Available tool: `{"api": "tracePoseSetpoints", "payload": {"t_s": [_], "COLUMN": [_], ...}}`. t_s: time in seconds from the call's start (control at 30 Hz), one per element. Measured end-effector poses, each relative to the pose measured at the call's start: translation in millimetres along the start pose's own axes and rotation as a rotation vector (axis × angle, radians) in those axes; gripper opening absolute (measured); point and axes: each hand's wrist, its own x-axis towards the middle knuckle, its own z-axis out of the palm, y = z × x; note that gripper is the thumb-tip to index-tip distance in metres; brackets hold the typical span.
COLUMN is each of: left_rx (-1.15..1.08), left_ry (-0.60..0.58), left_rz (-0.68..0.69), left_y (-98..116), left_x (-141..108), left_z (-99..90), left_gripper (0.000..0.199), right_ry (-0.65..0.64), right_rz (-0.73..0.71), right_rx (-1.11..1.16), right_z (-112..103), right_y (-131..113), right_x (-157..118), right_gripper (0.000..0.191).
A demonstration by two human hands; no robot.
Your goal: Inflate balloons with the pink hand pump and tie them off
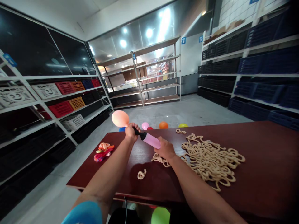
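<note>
An inflated peach balloon (pixel 120 118) sits on the tip of a hand balloon pump (pixel 151 140) with a black nozzle end and a pink barrel. My left hand (pixel 131 132) is closed around the nozzle end and the balloon's neck. Around the other end of the pink barrel wraps my right hand (pixel 165 148). Both hands are above the dark red table (pixel 130 155). Several uninflated balloons (pixel 104 151) lie in a small pile at the table's left. To the right spreads a heap of beige rope-like loops (pixel 212 158), partly behind my right forearm.
One loose beige coil (pixel 141 174) lies near the table's front edge. Beyond the far edge show an orange balloon (pixel 163 125) and a yellow-green balloon (pixel 183 125). A green balloon (pixel 160 215) is below the near edge. Shelves with crates (pixel 62 108) stand along the sides.
</note>
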Motion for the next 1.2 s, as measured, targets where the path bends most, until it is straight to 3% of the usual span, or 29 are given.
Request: {"api": "tracePoseSetpoints", "payload": {"t_s": [0.1,0.17,0.4,0.5,0.67,0.9,1.0,1.1,1.2], "left_rx": [-0.005,0.007,0.032,0.046,0.040,0.005,0.000,0.010,0.036], "left_ry": [0.072,0.095,0.093,0.053,0.052,0.057,0.071,0.085,0.076], "left_rz": [0.001,0.015,0.105,0.145,0.131,0.025,0.010,0.021,0.065], "left_y": [-2.8,7.5,87.2,105.7,87.8,14.7,-6.0,1.3,36.9], "left_x": [0.0,2.9,17.4,20.0,20.2,2.4,-6.8,-7.3,-1.0], "left_z": [6.4,8.7,9.0,8.3,6.9,11.6,14.9,19.6,23.3], "left_gripper": [0.017,0.017,0.017,0.016,0.017,0.018,0.019,0.020,0.019], "right_ry": [-0.012,-0.006,0.081,0.090,0.051,0.051,0.042,0.048,0.072], "right_rz": [0.016,0.021,-0.005,-0.020,0.003,-0.001,-0.008,-0.018,-0.015], "right_rx": [0.005,0.014,0.011,-0.002,-0.022,-0.036,-0.026,0.006,0.021], "right_z": [-3.7,-6.7,-7.8,-4.3,-2.0,-0.4,-0.8,-3.8,-6.4], "right_y": [-0.8,-1.1,0.9,0.8,1.2,3.3,3.3,2.2,0.9], "right_x": [0.5,1.1,3.8,3.9,2.4,2.2,1.9,1.9,2.7], "right_gripper": [0.037,0.037,0.033,0.030,0.031,0.033,0.034,0.038,0.036]}}
